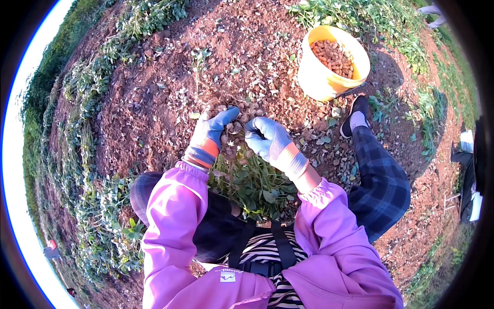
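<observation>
Both my hands wear blue-grey knit gloves with an orange band at the wrist. My left hand (208,133) is closed round the root end of an uprooted peanut plant (252,180), its thumb pointing right. Leafy stems of that plant hang toward me between my legs. Pale, soil-covered peanut pods (231,129) cluster among the roots between my hands. Close on the right, my right hand (268,141) has its fingers curled in a pinch at the edge of the roots. What sits in that pinch is hidden.
A yellow bucket (321,85) partly filled with peanuts (333,57) stands ahead to the right, beyond my dark shoe (356,114). Pulled green plants (105,219) lie in a row at left, more at the far right. Dry leaves litter the reddish soil (247,46).
</observation>
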A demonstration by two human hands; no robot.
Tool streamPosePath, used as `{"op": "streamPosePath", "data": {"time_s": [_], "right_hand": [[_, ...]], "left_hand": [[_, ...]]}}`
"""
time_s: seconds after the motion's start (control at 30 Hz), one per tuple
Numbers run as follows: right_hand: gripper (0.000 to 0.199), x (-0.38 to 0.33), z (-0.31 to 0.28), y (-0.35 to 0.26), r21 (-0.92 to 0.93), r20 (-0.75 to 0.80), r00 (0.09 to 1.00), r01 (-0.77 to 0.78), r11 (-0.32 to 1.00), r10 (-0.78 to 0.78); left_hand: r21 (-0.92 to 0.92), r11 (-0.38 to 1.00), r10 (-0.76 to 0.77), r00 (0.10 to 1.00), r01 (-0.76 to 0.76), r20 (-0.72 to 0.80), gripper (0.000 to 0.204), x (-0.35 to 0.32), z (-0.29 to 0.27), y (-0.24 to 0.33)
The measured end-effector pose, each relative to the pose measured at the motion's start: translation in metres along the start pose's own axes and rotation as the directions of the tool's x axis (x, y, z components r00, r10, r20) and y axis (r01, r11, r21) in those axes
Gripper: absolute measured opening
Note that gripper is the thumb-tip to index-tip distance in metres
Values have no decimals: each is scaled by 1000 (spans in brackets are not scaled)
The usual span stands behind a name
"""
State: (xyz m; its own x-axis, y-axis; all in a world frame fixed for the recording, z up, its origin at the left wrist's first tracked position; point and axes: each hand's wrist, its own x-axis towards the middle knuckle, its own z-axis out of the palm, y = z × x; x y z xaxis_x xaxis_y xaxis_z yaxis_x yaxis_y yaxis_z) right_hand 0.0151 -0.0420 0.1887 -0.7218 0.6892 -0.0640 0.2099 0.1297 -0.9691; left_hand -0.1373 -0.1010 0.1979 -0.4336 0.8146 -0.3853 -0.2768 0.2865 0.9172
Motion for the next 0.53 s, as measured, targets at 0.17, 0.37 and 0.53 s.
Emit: {"op": "streamPosePath", "data": {"time_s": [0.17, 0.37, 0.53], "right_hand": [[8, -9, 7, 3, -325, -60, 981, 154, 933, -183], [9, -14, 14, 14, -346, -156, 981, 54, 937, -114], [16, -19, 14, 20, -472, -213, 972, -14, 882, -99]], "left_hand": [[-46, 995, -88, 996, 88, -8, 21, 3, 3, -7], [-98, 995, -21, 999, 18, -35, 19, 8, 9, -21], [-4, 989, -151, 987, 151, -49, 35, 1, 18, -5]]}}
